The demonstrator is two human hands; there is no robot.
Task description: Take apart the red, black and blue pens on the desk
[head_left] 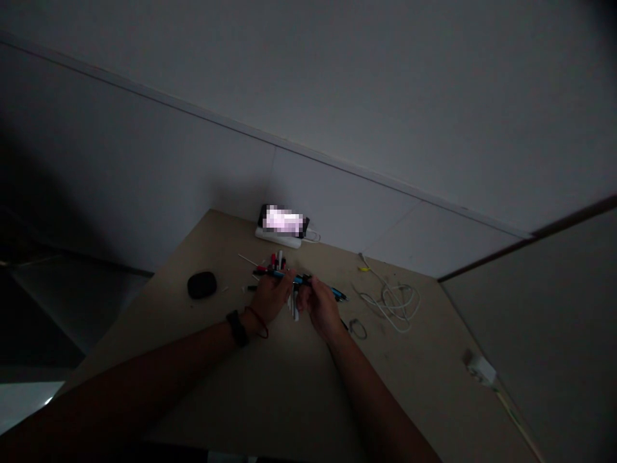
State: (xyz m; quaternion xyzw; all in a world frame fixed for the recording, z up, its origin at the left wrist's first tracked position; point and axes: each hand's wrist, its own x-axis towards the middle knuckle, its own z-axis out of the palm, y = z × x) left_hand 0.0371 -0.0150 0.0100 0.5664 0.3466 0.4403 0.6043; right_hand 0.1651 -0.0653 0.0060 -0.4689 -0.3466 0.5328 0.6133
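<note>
1. Broadly, taking clock directions from our hands, we have a pale wall [337, 96] rising at 12 o'clock, dim and crossed by a slanting strip.
2. Below it we see the beige table [270, 399], its far edge meeting the wall.
3. Over the table reach our two bare hands. Our left hand [273, 296] has its fingers closed around a blue-and-black pen [301, 279]; our right hand [321, 305] pinches the same pen toward its 3 o'clock end. The pen lies nearly level between them, above other loose pieces.
4. At 3 o'clock we see a white cable [398, 305] lying in loose loops.
5. At 12 o'clock, a touch toward 11, a phone [283, 220] leans with its screen lit, too blurred for us to read.
6. It stands on a flat white block [278, 238] close to the wall.
7. Near 4 o'clock, by the table edge, we find a white plug [482, 370].
8. At 9 o'clock sits a rounded black case [202, 285], apart from our hands.
9. On our left wrist are a dark wristband [236, 328] and a thin red cord [258, 321].
10. Toward 4 o'clock, just beside our right wrist, we see a small grey loop [358, 329].
11. Smallest, at 2 o'clock, is a yellow scrap [363, 269] beside the cable.
</note>
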